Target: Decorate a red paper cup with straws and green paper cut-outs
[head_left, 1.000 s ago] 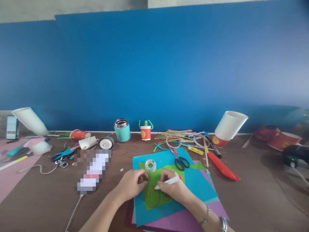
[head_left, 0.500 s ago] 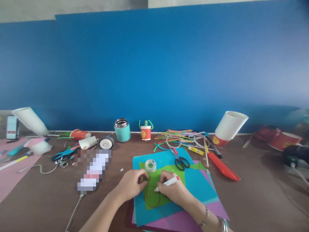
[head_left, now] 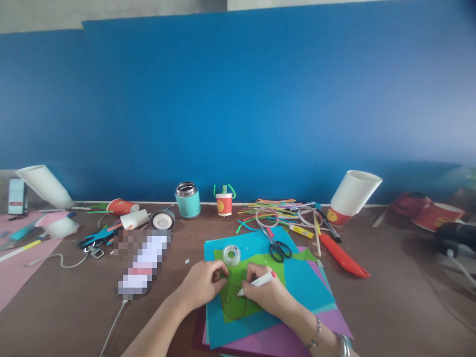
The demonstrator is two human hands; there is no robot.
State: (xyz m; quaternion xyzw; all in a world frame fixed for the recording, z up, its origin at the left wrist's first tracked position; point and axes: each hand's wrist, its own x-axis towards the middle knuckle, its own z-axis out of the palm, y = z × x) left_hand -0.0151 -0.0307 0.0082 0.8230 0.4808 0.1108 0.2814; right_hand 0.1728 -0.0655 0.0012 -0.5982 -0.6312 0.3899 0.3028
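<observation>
Two bare hands meet the work at the lower centre of the frame. The right hand (head_left: 266, 295) is closed in a writing grip on a white marker (head_left: 262, 279), its tip against a green sheet (head_left: 238, 274) and its red end angled to the upper right. The left hand (head_left: 204, 283) lies with fingers curled at the sheet's left edge, thumb and forefinger close together; whether paper is pinched between them cannot be told. The marker is presumably light, stiff and smooth, best held low on the barrel near the tip. The sheet, bearing a red-brown circular outline, appears thin, flexible and easily creased, best pressed flat or taken by an edge. Farther out, a tape roll (head_left: 226, 259) sits above the hands, scissors (head_left: 274, 243) lie to its right, and blue paper (head_left: 308, 291) spreads beneath.
</observation>
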